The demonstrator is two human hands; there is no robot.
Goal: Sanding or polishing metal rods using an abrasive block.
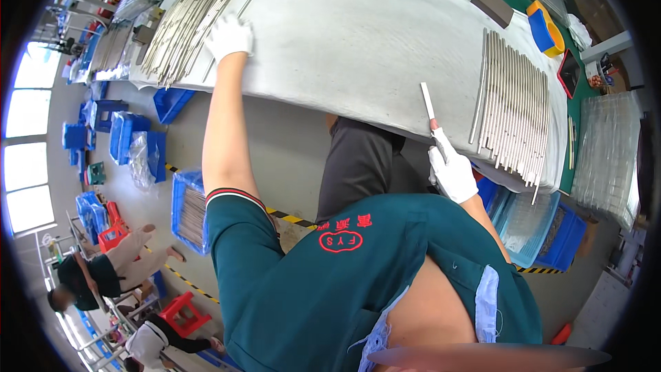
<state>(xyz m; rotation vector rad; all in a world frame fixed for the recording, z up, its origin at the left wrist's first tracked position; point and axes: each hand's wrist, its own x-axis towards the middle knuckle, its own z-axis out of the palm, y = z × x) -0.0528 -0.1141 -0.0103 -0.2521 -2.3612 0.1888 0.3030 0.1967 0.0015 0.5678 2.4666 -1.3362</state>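
My left hand (231,38), in a white glove, reaches over the right edge of a spread of thin metal rods (186,31) on the table's left side. Its fingers close over one metal rod (248,3), whose ends stick out above and below the hand. At the table's front edge my right hand (453,171), also gloved, grips a flat whitish strip (427,101) that points up and away. A pinkish-brown part shows where strip and fingers meet; I cannot tell whether it is a handle or a bare fingertip. Right of this hand lies a second row of metal rods (513,100).
A pale cloth (330,41) covers the table. At its far right are a brown block (491,6), a yellow-and-blue tape dispenser (545,29) and a red-edged device (569,74). Blue bins (187,210) stand on the floor. Two people are at the lower left.
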